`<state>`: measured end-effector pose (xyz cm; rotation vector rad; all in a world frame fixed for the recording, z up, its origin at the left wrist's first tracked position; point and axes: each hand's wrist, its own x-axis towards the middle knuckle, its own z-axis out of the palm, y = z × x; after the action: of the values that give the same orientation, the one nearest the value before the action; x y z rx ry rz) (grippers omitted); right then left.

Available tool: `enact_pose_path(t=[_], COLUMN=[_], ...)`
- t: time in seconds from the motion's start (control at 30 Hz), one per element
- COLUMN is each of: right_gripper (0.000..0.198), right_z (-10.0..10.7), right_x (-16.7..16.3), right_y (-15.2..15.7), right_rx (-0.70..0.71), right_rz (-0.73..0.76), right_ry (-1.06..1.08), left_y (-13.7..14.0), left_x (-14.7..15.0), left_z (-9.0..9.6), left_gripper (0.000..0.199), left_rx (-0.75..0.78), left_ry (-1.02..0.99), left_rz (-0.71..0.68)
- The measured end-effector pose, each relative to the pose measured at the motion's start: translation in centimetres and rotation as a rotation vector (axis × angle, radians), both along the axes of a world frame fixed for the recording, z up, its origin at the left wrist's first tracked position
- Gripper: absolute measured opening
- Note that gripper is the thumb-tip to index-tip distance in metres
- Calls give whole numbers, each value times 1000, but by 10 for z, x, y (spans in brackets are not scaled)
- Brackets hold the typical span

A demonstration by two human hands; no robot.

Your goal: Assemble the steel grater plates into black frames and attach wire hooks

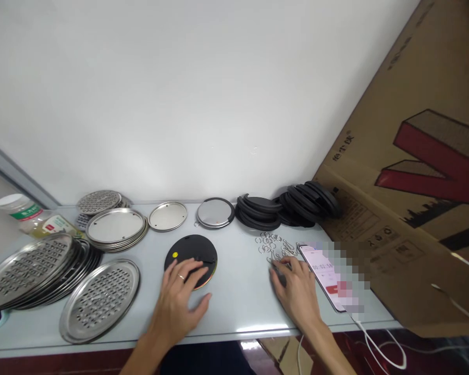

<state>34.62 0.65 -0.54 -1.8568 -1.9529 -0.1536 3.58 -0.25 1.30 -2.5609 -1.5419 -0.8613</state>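
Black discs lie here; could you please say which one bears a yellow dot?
The black disc partly covered by the left hand; its yellow dot sets it apart, as the stacked black discs show none.

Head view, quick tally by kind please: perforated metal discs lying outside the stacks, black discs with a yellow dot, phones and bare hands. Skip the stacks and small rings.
Perforated metal disc outside the stacks: 1
Yellow-dotted black disc: 1
Phone: 1
Bare hands, left hand and right hand: 2
Total: 5

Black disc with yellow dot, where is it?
In the head view, the black disc lies on the table left of centre, partly hidden by the left hand.
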Motion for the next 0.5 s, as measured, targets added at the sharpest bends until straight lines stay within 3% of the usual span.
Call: enact_pose_path(t=[0.1,0.2,0.3,0.5], right_gripper=[24,21,20,20], right_z=[-1,0,2,3], right_x=[-2,-1,0,-2], right_y=[2,1,0,1], right_rx=[-20,-45,-71,-127], right_rz=[28,80,107,131], right_ry=[28,87,143,222], left_y=[-4,8,34,86], left_x=[37,75,110,155], left_z=[7,15,19,11], left_gripper=[30,23,27,22], left_rx=[2,-115,-259,-331], left_ry=[-54,-70,-14,38], left_rz=[-134,-227,-220,-166])
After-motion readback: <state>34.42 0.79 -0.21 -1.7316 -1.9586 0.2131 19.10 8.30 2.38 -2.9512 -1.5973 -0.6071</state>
